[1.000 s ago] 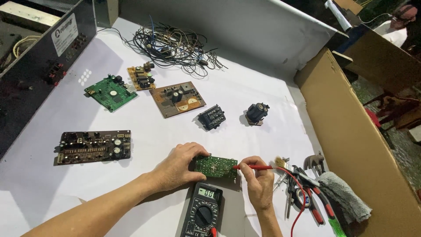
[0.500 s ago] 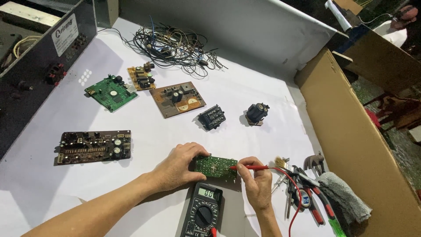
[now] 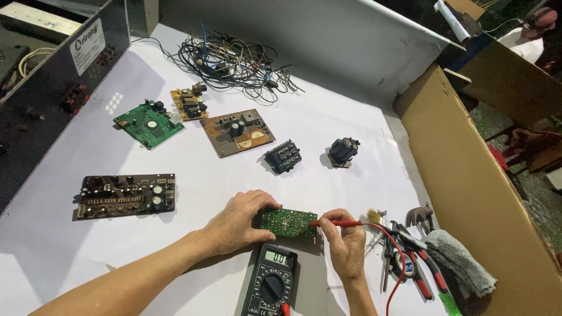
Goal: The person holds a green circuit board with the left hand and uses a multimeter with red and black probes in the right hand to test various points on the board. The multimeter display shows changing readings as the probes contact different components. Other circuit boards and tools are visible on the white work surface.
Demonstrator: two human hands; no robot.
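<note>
My left hand (image 3: 237,225) is curled over the left end of a small green circuit board (image 3: 288,223), its grip pressed down on the board's edge to steady it on the white worktop (image 3: 328,117). The board lies near me, a little right of centre, tilted up slightly towards my view. My right hand (image 3: 345,251) pinches a red test probe (image 3: 336,223) between thumb and fingers, grip closed round its shaft, with the tip resting on the right edge of the board. A red lead runs from the probe off to the right and curves back towards me.

Just on the near side of the board sits a black multimeter (image 3: 270,282) with a lit display and a round dial.

To the right of my right hand lies a heap of pliers and cutters (image 3: 410,257) with red handles, a small brush (image 3: 374,216) and a grey rag (image 3: 459,263). Farther off on the worktop are a dark brown board (image 3: 124,195) on the left, a green board (image 3: 149,123), two brown boards, a black keypad block (image 3: 283,156), a small black motor-like part (image 3: 343,150) and a tangle of wires (image 3: 234,61) at the far side. A cardboard wall (image 3: 474,175) stands along the right.
</note>
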